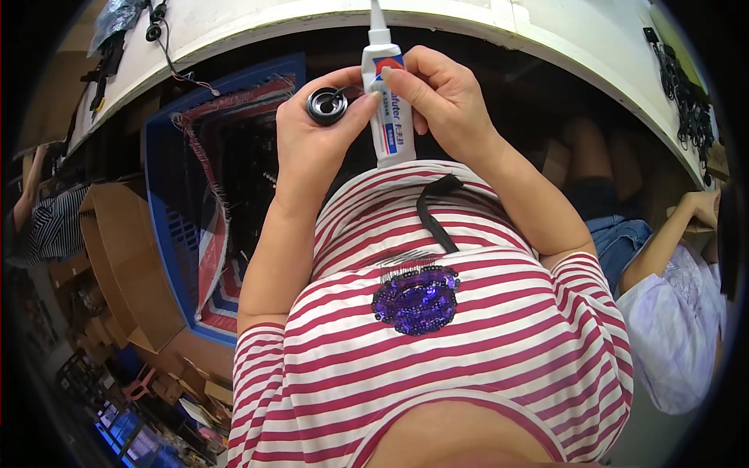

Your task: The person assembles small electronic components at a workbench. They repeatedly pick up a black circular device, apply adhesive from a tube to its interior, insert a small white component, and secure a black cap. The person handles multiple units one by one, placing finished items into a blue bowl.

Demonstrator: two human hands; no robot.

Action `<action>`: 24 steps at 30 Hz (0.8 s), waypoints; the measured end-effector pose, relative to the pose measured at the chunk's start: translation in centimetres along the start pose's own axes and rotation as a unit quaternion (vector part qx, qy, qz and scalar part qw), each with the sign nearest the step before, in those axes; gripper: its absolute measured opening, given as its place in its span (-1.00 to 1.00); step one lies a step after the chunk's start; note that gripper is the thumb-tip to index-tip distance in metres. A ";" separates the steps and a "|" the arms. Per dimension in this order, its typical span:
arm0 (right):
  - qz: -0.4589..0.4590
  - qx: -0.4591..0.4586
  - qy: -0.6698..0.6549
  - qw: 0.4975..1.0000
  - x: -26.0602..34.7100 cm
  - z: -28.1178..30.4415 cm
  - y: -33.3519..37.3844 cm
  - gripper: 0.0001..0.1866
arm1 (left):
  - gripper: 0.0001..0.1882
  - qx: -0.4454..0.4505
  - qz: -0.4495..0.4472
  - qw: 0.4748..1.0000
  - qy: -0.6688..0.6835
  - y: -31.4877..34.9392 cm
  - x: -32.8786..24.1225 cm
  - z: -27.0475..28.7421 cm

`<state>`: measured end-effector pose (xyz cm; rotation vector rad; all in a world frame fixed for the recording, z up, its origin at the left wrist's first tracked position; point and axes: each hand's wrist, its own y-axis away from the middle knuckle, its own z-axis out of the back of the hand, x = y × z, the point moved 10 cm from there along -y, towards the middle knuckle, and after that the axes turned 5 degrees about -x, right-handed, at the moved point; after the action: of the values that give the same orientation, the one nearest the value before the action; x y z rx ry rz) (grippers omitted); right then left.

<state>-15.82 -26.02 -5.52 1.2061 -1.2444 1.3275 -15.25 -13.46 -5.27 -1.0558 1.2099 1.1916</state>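
Right hand (449, 105) grips 1 white tube (392, 131) — left hand (316, 148), 1 black ring (336, 111).

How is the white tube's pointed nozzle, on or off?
On: the nozzle joins the white tube at its upper end. I cannot tell whether it is open.

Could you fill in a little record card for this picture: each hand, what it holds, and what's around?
Left hand: holds a black round part with an open centre; thumb tip at the white tube
Right hand: grips the white tube
Tube position: long tapered nozzle toward the worktable
Person's left: blue crate, cardboard box
Worktable, right end: black cables
Nearby: co-worker in pale top, to the right
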 end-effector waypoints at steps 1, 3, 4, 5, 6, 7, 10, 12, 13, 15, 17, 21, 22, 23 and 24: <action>0.014 -0.003 -0.015 1.000 0.3 0.0 0.0 -0.75 | -0.73 0.001 0.001 1.000 0.001 0.0 0.1 -0.1; 0.034 -0.004 0.007 0.999 0.1 -0.2 0.1 -0.77 | -0.74 0.002 0.000 1.000 0.003 -0.1 0.0 -0.1; 0.054 -0.006 0.023 0.998 0.3 -0.1 0.1 -0.78 | -0.75 0.004 -0.008 1.000 0.006 -0.1 -0.1 -0.1; 0.074 -0.009 0.040 0.996 0.5 -0.1 0.2 -0.78 | -0.76 0.006 -0.017 1.000 0.008 -0.1 0.1 -0.1; 0.056 0.001 0.044 0.997 0.0 -0.1 0.1 -0.78 | -0.77 0.008 -0.026 1.000 0.010 -0.2 0.2 0.0; 0.050 0.001 0.042 0.998 -0.2 -0.1 0.2 -0.79 | -0.78 0.012 -0.016 1.000 0.001 -0.2 0.3 0.0; 0.032 0.008 0.040 0.999 -0.6 -0.2 0.1 -0.80 | -0.79 0.017 -0.001 1.000 -0.026 -0.3 0.2 0.0; 0.023 0.020 0.051 0.998 -0.6 -0.4 0.2 -0.80 | -0.79 0.009 0.011 0.999 0.033 -0.5 0.6 0.3; 0.018 0.026 0.056 0.998 -0.6 -0.5 0.2 -0.80 | -0.79 0.005 0.016 0.998 0.062 -0.6 0.8 0.5; 0.078 0.001 0.109 0.991 0.3 -0.3 0.3 -0.78 | -0.78 0.025 0.017 0.999 0.035 -0.5 1.0 0.5; 0.123 -0.027 0.137 0.982 1.0 0.2 0.4 -0.77 | -0.77 0.046 0.021 0.999 0.009 -0.3 1.2 0.3; 0.106 0.007 0.125 0.987 0.6 -0.2 0.3 -0.75 | -0.73 0.031 0.036 0.998 0.040 0.0 1.0 0.1; 0.114 0.003 0.153 0.982 0.9 -0.2 0.3 -0.75 | -0.72 0.035 0.040 0.997 0.052 -0.1 1.0 0.0; 0.123 0.001 0.179 0.976 1.4 -0.2 0.4 -0.74 | -0.72 0.037 0.044 0.996 0.062 -0.1 1.1 0.0; 0.132 -0.001 0.206 0.970 1.6 -0.4 0.4 -0.74 | -0.71 0.039 0.049 0.995 0.073 -0.1 1.1 0.0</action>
<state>-16.39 -25.68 -3.93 0.7243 -1.1237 1.6685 -15.15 -13.32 -6.39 -1.0497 1.4254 1.1476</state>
